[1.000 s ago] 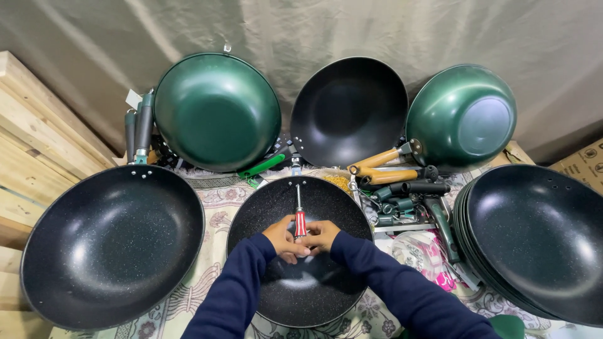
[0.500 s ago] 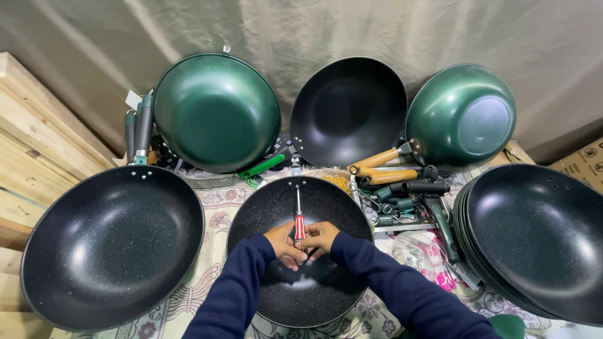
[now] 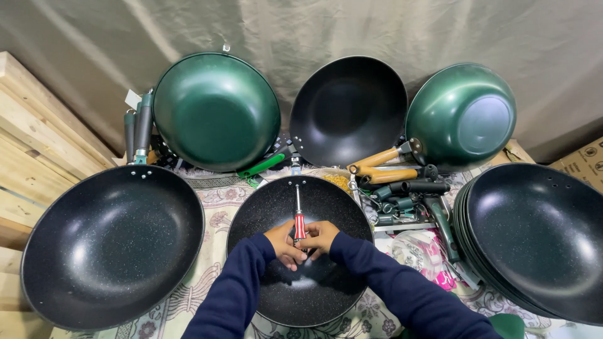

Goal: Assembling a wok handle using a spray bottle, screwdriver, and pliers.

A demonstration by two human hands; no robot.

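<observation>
3 pans lean upright against the grey backdrop: 2 green pans showing their outsides, one at left (image 3: 217,112) and one at right (image 3: 461,115), with 1 black pan (image 3: 349,110) between them. On the patterned cloth of the tabletop (image 3: 217,198) lie 1 large black pan at left (image 3: 112,245), 1 centre pan (image 3: 300,251), and 1 stack of black pans at right (image 3: 534,235); the number in it cannot be told. 2 wooden handles (image 3: 383,166) lie near several dark green ones. Over the centre pan, the left hand (image 3: 284,243) and right hand (image 3: 320,237) are curled close together, both pinching the red grip of 1 screwdriver (image 3: 299,216), its shaft reaching toward the pan's far rim.
</observation>
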